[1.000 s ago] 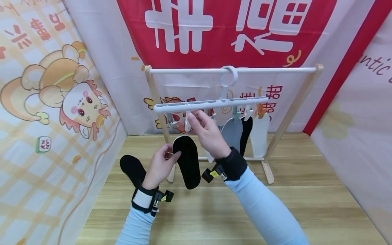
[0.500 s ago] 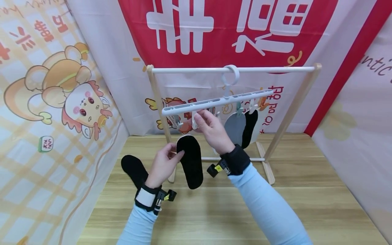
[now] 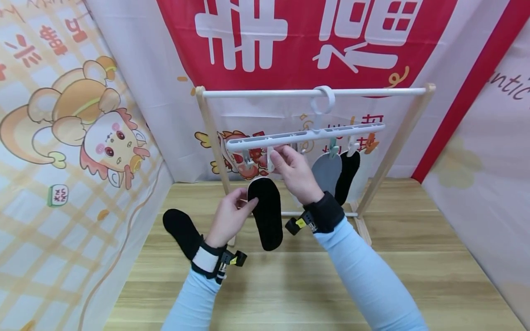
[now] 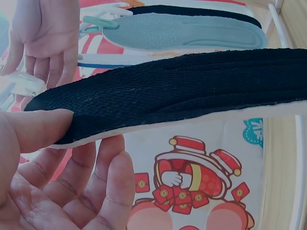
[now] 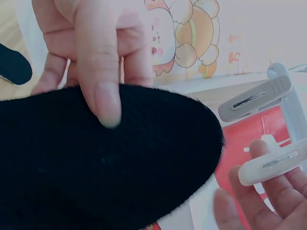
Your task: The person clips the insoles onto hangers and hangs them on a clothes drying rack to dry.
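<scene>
In the head view, my left hand (image 3: 227, 218) pinches the top end of a black insole (image 3: 266, 218) between thumb and fingers, its lower end hanging down. The left wrist view shows this insole's pale edge (image 4: 192, 119). My right hand (image 3: 299, 177) holds a white clip (image 3: 271, 159) under the left half of a pale hanger (image 3: 306, 136). That clip (image 5: 273, 163) lies against the fingers in the right wrist view, apart from the insole. On the hanger's right half hang a grey insole (image 3: 327, 171) and a black one (image 3: 348, 177); a pale one behind is partly hidden.
The hanger hooks over the white rail (image 3: 256, 94) of a wooden-legged rack (image 3: 391, 156). Another black insole (image 3: 180, 230) lies on the wooden table (image 3: 331, 285) at left. A grey clip (image 3: 247, 158), a green clip (image 3: 333, 147) and an orange clip (image 3: 371, 143) hang from the hanger.
The hanger has slid right along the rail, its tilt varying, with the right hand on its clip. The left hand and the held insole have moved right and slightly up.
</scene>
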Available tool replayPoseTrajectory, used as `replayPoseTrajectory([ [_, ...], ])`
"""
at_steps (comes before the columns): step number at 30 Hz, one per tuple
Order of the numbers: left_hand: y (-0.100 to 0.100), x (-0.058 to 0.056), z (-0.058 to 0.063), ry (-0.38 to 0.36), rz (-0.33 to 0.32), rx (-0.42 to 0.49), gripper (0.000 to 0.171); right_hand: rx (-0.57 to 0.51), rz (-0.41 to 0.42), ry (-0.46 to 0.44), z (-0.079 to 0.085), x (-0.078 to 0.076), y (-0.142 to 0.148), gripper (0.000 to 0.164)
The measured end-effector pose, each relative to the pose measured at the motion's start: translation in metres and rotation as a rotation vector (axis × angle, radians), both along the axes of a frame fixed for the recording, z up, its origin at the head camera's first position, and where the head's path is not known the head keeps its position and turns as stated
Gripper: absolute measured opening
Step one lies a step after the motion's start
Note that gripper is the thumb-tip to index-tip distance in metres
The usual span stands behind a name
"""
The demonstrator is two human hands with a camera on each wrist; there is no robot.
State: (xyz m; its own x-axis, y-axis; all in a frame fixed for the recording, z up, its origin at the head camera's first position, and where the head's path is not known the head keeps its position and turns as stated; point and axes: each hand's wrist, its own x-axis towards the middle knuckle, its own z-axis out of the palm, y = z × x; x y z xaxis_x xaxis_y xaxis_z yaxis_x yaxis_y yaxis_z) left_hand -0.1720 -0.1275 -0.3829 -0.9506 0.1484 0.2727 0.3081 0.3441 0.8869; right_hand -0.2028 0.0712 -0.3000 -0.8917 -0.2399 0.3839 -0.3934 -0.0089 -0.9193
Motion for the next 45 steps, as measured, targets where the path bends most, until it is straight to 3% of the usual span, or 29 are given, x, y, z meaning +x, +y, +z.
replayPoseTrajectory([
  [12, 0.015, -0.009, 0.006, 0.006, -0.012, -0.010, 0.016, -0.082, -0.073, 0.002, -0.002, -0.002, -0.003, 0.034],
  [19, 0.020, -0.011, 0.008, 0.003, -0.015, -0.029, 0.017, -0.062, -0.134, -0.001, -0.001, -0.001, -0.003, 0.036],
  [29, 0.026, -0.012, 0.016, -0.003, -0.022, -0.053, 0.024, -0.100, -0.099, 0.003, -0.004, -0.003, -0.003, 0.042],
  [36, 0.032, -0.013, 0.020, 0.027, -0.032, -0.047, 0.022, -0.084, -0.110, 0.009, -0.005, -0.004, -0.002, 0.047],
  [45, 0.035, -0.012, 0.025, 0.014, -0.034, -0.029, 0.021, -0.095, -0.092, 0.018, -0.007, -0.005, 0.000, 0.054],
])
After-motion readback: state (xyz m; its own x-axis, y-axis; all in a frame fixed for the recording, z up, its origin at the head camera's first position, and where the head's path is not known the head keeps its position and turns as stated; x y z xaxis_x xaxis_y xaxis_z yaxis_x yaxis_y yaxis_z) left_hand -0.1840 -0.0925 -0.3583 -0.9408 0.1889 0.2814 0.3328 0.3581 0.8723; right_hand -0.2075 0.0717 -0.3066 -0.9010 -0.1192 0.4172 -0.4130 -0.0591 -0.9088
